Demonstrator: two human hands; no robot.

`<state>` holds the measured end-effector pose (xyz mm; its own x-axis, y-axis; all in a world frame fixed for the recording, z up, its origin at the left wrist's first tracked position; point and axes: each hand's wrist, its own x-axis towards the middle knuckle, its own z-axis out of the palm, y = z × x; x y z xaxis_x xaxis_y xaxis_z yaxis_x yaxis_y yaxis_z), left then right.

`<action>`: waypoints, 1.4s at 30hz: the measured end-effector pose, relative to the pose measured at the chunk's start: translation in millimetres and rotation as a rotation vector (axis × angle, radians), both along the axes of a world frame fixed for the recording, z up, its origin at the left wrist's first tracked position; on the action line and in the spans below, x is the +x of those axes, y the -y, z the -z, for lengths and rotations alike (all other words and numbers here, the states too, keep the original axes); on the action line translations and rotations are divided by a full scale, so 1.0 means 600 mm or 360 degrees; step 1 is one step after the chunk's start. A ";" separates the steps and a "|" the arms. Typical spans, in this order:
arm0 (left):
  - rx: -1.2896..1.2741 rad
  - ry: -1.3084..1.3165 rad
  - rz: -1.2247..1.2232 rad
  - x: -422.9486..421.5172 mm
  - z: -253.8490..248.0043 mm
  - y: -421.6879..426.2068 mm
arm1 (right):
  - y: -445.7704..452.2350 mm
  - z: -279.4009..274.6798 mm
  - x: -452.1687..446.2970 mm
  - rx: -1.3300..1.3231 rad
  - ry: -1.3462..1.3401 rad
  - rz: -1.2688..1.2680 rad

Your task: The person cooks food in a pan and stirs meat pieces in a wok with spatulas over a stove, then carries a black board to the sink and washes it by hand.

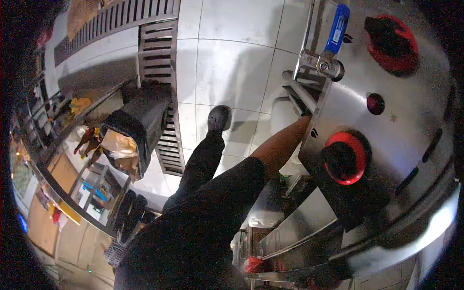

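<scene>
My right forearm (283, 145), bare below a black sleeve (237, 183), reaches to the edge of a steel stove front panel (353, 116). At the wrist, the panel edge and a pale metal bar (303, 96) cover my right hand, so its fingers and anything in them are hidden. Above the wrist is a valve with a blue lever handle (337, 29), joined to a metal pipe. Two black knobs with red rims sit on the panel, one upper (391, 44) and one lower (344, 158), with a small red button (375, 103) between them. My left hand is out of view.
One dark shoe (219, 117) stands on pale floor tiles (232, 63). A slatted drain grate (158, 53) runs along the left. Beside it is a bin lined with a black bag (145, 125), holding crumpled wrapping. A metal-framed shelf (72, 193) with mixed items stands farther left.
</scene>
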<state>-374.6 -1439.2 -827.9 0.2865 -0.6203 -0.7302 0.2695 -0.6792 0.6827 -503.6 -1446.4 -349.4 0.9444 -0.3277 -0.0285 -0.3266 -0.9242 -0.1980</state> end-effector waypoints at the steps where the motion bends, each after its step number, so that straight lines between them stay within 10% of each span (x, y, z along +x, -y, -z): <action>1: 0.0007 0.0000 -0.0022 0.000 -0.002 -0.001 | 0.000 0.000 -0.001 0.0003 0.0006 -0.0002; 14: 0.0055 -0.0439 -0.0835 0.001 -0.038 -0.102 | -0.016 -0.015 -0.001 0.0061 0.0092 -0.0060; 18: 0.0209 0.0658 0.0186 0.001 -0.120 -0.200 | -0.026 -0.032 -0.003 0.0085 0.0124 -0.0065; 21: 0.0365 0.0771 -0.0174 -0.050 -0.095 -0.279 | -0.034 -0.061 -0.005 0.0121 0.0158 -0.0054; 37: 0.0060 0.1797 0.0312 -0.035 -0.713 -0.729 | -0.017 -0.147 -0.034 0.0082 0.0288 0.0368; 38: 0.0834 0.1384 0.0382 -0.026 -0.834 -0.676 | -0.012 -0.150 -0.045 0.0306 0.0606 0.0510; 42: 0.0795 0.1284 -0.0096 -0.041 -1.013 -0.715 | 0.063 -0.228 -0.148 0.0953 0.1578 0.1354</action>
<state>-399.3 -1010.5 -220.3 0.8415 -0.2574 -0.4750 -0.1119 -0.9432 0.3128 -592.7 -1484.0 -212.4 0.1829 -0.9665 0.1799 -0.2273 -0.2195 -0.9488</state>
